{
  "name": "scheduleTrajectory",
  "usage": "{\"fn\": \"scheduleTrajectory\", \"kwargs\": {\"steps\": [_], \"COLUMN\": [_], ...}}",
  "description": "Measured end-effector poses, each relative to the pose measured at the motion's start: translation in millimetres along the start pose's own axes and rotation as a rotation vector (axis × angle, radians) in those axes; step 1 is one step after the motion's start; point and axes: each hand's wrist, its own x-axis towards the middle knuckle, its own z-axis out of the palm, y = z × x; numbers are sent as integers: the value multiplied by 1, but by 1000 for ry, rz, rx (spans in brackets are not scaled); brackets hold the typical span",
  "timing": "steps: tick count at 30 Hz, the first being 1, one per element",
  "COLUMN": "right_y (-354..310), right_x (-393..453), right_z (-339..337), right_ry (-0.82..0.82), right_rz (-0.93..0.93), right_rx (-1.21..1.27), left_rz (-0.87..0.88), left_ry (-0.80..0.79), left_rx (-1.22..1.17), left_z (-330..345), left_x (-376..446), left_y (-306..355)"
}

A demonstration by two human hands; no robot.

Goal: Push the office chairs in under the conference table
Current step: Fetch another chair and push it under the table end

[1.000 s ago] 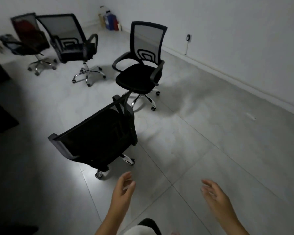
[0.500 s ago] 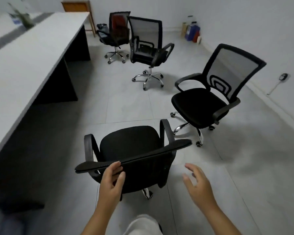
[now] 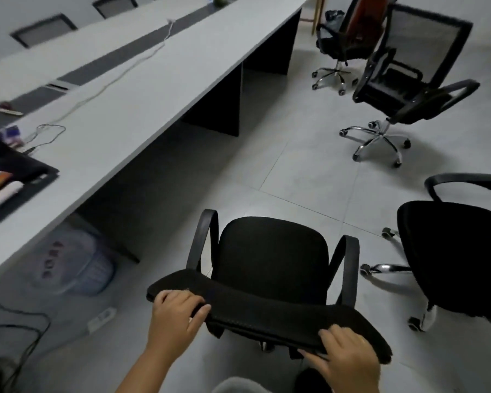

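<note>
A black office chair (image 3: 270,259) stands right in front of me, its seat facing the long grey conference table (image 3: 142,89) on the left. My left hand (image 3: 173,319) grips the left end of the chair's backrest top. Gripping the right end of the same backrest is my right hand (image 3: 346,355). The chair sits on open floor, a short way out from the table's edge. Three more black chairs stand out in the room: one at the right edge (image 3: 462,251), a mesh-backed one (image 3: 403,89) farther off, and one (image 3: 349,38) near the table's far end.
Under the table lie a large clear water bottle (image 3: 74,268), a white power strip (image 3: 101,319) and black cables (image 3: 17,336). On the table are a dark laptop (image 3: 9,177) and a white cable (image 3: 111,80). Dark table supports (image 3: 224,109) divide the space below.
The view swung left toward the table. My left hand, touching the backrest half a second ago, now grips it, and my right hand has come down and taken hold of its right end.
</note>
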Motion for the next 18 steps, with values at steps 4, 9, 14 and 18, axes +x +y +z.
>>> {"fn": "scheduleTrajectory", "kwargs": {"steps": [4, 9, 14, 18], "right_y": [61, 130, 139, 151], "right_x": [18, 71, 103, 120], "right_z": [7, 10, 21, 29], "right_ry": [11, -118, -125, -71], "right_rz": [-125, -246, -406, -505], "right_rx": [64, 20, 63, 123], "left_rz": [-82, -97, -81, -100], "left_ry": [3, 41, 96, 191], "left_rx": [-21, 32, 84, 179], "left_z": [5, 26, 40, 53], "left_x": [-13, -24, -16, -7], "left_y": [46, 103, 133, 138]}}
